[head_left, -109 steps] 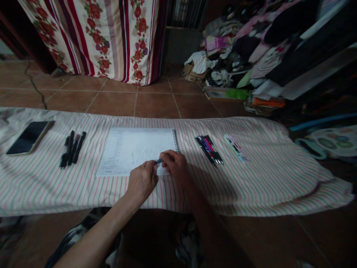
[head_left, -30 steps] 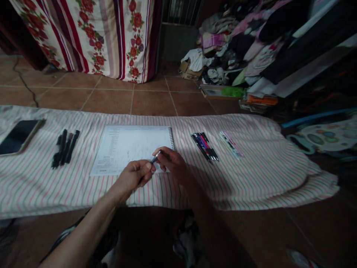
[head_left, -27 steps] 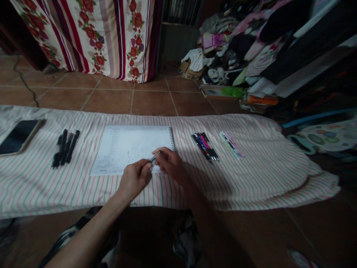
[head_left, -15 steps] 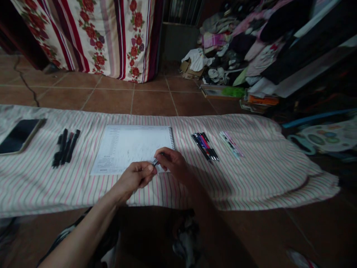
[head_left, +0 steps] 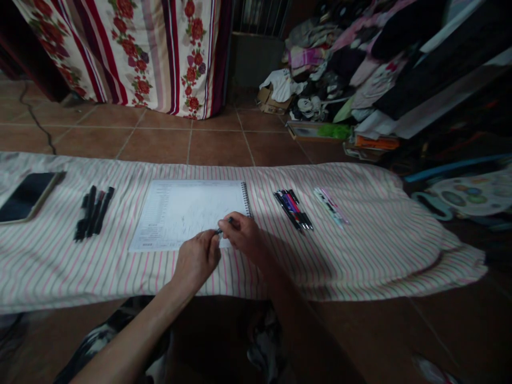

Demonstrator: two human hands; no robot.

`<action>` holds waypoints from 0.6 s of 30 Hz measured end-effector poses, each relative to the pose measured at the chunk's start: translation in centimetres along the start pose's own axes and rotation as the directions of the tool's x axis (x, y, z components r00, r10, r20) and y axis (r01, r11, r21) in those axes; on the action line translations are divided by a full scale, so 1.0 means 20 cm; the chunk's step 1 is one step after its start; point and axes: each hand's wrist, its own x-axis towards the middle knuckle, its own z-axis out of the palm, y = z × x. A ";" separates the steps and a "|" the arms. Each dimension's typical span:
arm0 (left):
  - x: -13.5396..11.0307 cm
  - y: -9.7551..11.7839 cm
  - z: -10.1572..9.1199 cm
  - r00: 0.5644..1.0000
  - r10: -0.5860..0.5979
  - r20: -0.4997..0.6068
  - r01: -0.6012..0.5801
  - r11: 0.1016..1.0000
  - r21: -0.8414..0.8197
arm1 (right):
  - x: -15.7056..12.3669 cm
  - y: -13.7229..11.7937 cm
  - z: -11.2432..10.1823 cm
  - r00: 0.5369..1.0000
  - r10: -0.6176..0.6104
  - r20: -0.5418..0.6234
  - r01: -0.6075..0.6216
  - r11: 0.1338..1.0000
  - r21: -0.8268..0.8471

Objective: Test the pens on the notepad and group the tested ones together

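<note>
Both hands meet over the near right corner of a spiral notebook [head_left: 188, 212] lying open on a pink-striped cloth [head_left: 360, 250]. My right hand [head_left: 245, 236] pinches a dark pen [head_left: 222, 228] between its fingers. My left hand [head_left: 196, 260] is closed on the same pen's near end, knuckles up. The pen's tip is hidden between the fingers. Faint scribbles mark the notebook page.
On the cloth lie a group of black pens [head_left: 93, 212] left of the notebook, a phone [head_left: 26, 196] at the far left, a bundle of coloured pens [head_left: 293, 208] and a few pale pens [head_left: 330, 205] to the right. Behind are tiled floor, a floral curtain [head_left: 132, 53] and piled clothes [head_left: 340, 64].
My left hand has turned knuckles-up and closed tighter on the pen, shifting slightly right. My right hand stays pinched on it at the notebook's corner.
</note>
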 end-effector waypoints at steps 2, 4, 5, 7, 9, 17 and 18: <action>0.01 -0.01 0.00 0.996 -0.071 0.061 0.083 0.969 -0.233 | 0.00 -0.02 -0.02 0.998 -0.009 0.057 0.004 0.996 0.086; 0.01 -0.02 -0.02 0.974 -0.106 0.199 0.195 0.835 -0.514 | -0.01 -0.03 -0.04 0.992 -0.026 0.120 0.007 0.987 0.159; 0.02 -0.02 -0.03 0.956 -0.090 0.280 0.252 0.739 -0.625 | -0.01 -0.04 -0.05 0.988 -0.042 0.147 0.014 0.983 0.186; 0.03 -0.03 -0.05 0.914 -0.021 0.405 0.340 0.583 -0.738 | -0.02 -0.05 -0.07 0.976 -0.078 0.203 0.032 0.975 0.221; 0.03 -0.04 -0.06 0.886 0.031 0.463 0.380 0.524 -0.762 | -0.03 -0.05 -0.08 0.966 -0.099 0.237 0.042 0.972 0.233; 0.00 -0.02 -0.02 0.994 -0.089 0.067 0.106 0.945 -0.310 | -0.01 -0.02 0.00 0.997 0.072 0.009 -0.072 0.996 0.042; 0.00 -0.02 -0.01 0.994 -0.088 0.071 0.105 0.944 -0.313 | -0.01 -0.02 0.00 0.998 0.065 0.006 -0.066 0.997 0.042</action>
